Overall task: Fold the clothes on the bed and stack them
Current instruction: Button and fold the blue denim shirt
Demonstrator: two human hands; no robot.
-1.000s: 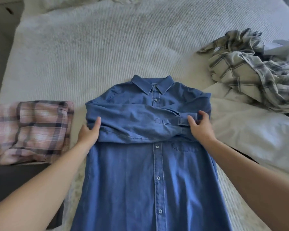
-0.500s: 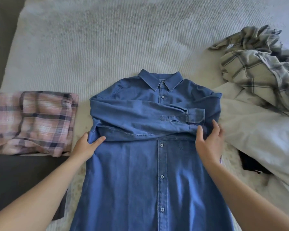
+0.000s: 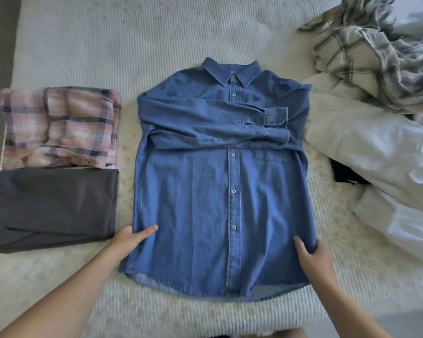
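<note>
1. A blue denim button-up shirt (image 3: pixel 205 203) lies face up on the ribbed cream bedspread (image 3: pixel 132 45), collar away from the person, both long sleeves folded across its chest
2. The left hand (image 3: pixel 130 239) grips the shirt's left side seam near the hem, thumb laid flat on top of the cloth, the other fingers hidden under the edge
3. The right hand (image 3: pixel 311 252) grips the opposite side seam, thumb on top, fingers curled round the edge
4. Just outside the left hand's grip sits a folded dark grey garment (image 3: pixel 51 208); beyond it, touching, a folded pink plaid shirt (image 3: pixel 61 125)
5. Beyond the right hand's grip lie a crumpled white garment (image 3: pixel 376 154) and, farther off, a rumpled cream-and-grey plaid shirt (image 3: pixel 376 57), with a small black item (image 3: pixel 347 175) showing under the white cloth
</note>
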